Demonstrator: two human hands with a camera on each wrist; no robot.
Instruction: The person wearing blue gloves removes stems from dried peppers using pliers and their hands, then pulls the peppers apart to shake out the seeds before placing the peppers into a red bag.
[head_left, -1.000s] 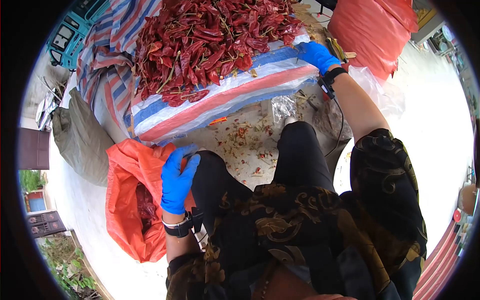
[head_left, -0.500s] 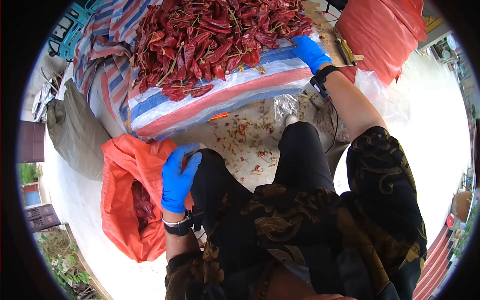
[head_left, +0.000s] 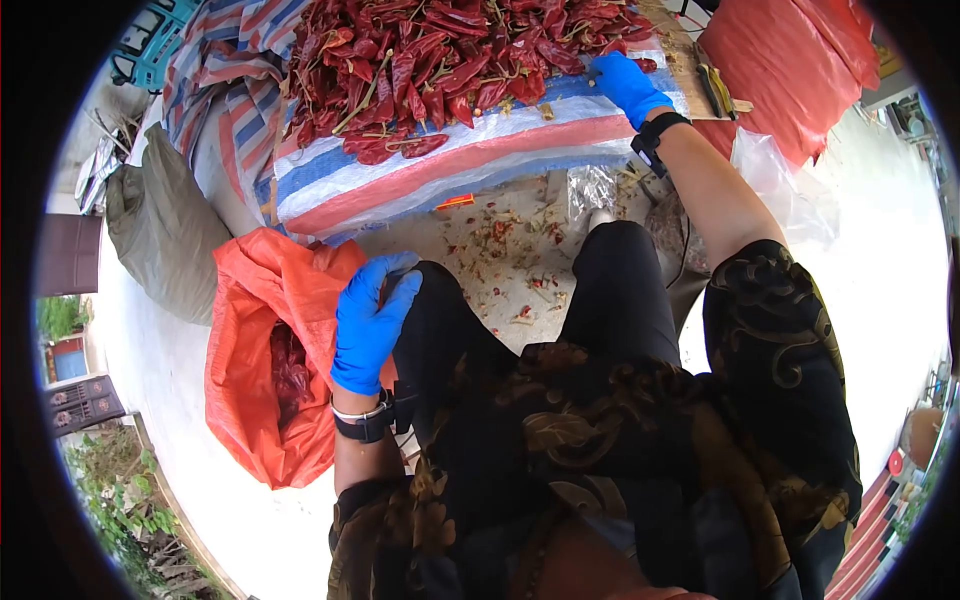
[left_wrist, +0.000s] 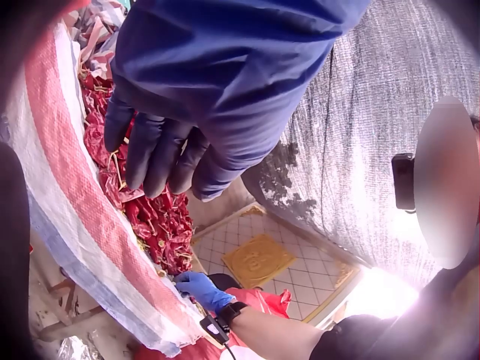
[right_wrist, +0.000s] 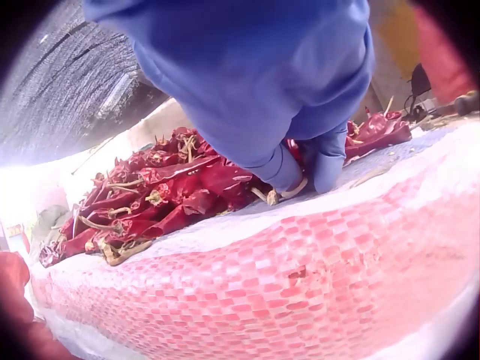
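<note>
A heap of dried red chili peppers (head_left: 430,70) with pale stems lies on a striped woven sheet (head_left: 450,175). At the heap's right edge my blue-gloved right hand (head_left: 630,90) reaches down. In the right wrist view, its thumb and fingertips (right_wrist: 326,169) pinch a dried chili pepper by its pale stem (right_wrist: 296,189), close over the sheet; most of that pepper is hidden behind the fingers. My left hand (head_left: 372,320), also blue-gloved, rests by the left knee with loosely bent fingers and nothing in it. Next to it stands an open orange-red sack (head_left: 240,400) with red chilies (head_left: 290,370) inside.
A full red sack (head_left: 790,70) stands right of the heap, with pliers-like tool (head_left: 716,92) on a board beside it. A grey-green sack (head_left: 165,230) leans at the left. Stem scraps (head_left: 505,255) litter the floor under the sheet's edge.
My right hand has shifted from the sheet's right corner leftward to the heap's edge, its fingers now drawn together there. My left hand stays by the knee. The head view has tilted slightly.
</note>
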